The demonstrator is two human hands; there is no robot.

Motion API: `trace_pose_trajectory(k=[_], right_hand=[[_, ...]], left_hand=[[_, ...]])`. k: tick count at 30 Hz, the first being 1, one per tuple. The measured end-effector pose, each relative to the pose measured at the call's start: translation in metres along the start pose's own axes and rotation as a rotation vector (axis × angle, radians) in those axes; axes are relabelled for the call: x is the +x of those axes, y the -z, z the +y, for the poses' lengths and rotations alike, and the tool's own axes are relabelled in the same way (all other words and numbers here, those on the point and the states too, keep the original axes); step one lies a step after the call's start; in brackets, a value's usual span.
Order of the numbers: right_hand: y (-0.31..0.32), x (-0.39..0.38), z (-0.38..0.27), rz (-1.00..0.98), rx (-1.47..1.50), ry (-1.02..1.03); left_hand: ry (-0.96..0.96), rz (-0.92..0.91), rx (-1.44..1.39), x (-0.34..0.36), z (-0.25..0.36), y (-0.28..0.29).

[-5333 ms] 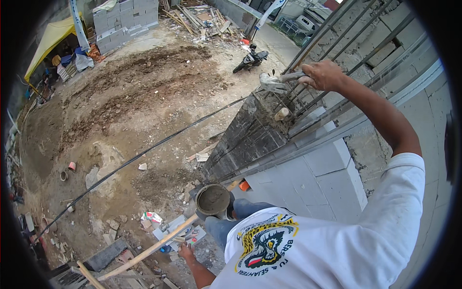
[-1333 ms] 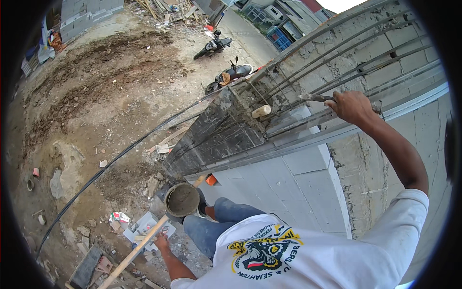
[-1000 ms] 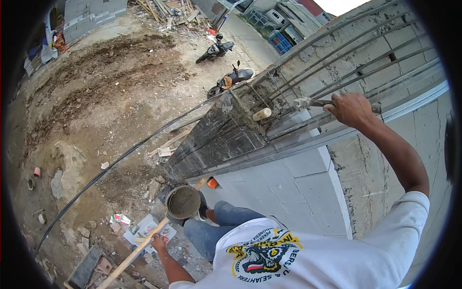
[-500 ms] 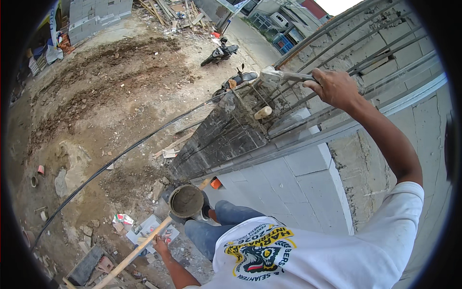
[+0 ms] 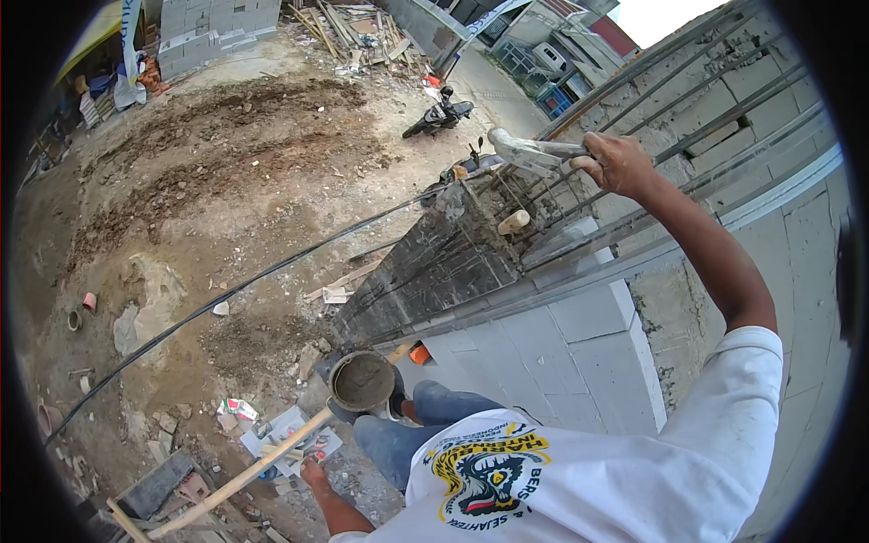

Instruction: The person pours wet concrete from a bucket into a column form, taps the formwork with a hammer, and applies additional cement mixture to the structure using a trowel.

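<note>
Hammer [image 5: 534,155] near the dark panel's [image 5: 425,262] top end

Right hand [image 5: 618,165] curls round its handle [image 5: 565,148]. Short, controlled strokes clear of the steel bars [image 5: 724,118] would likely work best. Left hand [image 5: 314,474] is beside the wooden pole [image 5: 244,482]; whether it grips, I cannot tell.

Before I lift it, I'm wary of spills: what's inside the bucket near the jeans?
The bucket holds grey, mortar-like mix, its surface visible. The mix hides the bottom; depth can't be judged.
</note>
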State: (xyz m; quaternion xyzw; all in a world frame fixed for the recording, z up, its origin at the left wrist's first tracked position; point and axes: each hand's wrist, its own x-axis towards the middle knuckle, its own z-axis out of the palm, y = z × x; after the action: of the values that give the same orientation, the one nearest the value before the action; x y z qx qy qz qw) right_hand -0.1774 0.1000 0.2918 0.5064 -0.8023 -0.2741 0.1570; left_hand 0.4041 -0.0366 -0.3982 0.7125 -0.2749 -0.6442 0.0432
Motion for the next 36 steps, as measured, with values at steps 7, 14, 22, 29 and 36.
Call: trace_pose_trajectory(k=[7, 14, 22, 29, 36], right_hand=[[-0.01, 0.009, -0.011, -0.198, -0.079, -0.211], [-0.021, 0.017, 0.02, -0.36, -0.166, -0.421], [-0.014, 0.007, 0.036, -0.397, -0.216, -0.475], [-0.008, -0.005, 0.021, -0.277, -0.144, -0.21], [-0.007, -0.011, 0.003, -0.185, -0.079, -0.176]], left_hand=[[-0.124, -0.05, -0.199, -0.033, 0.005, -0.009], [0.099, -0.004, -0.073, -0.02, -0.023, -0.01], [0.001, 0.011, -0.168, -0.017, -0.012, -0.017], [-0.007, -0.014, -0.178, -0.035, -0.002, -0.03], [-0.077, -0.043, 0.055, -0.008, -0.028, -0.017]])
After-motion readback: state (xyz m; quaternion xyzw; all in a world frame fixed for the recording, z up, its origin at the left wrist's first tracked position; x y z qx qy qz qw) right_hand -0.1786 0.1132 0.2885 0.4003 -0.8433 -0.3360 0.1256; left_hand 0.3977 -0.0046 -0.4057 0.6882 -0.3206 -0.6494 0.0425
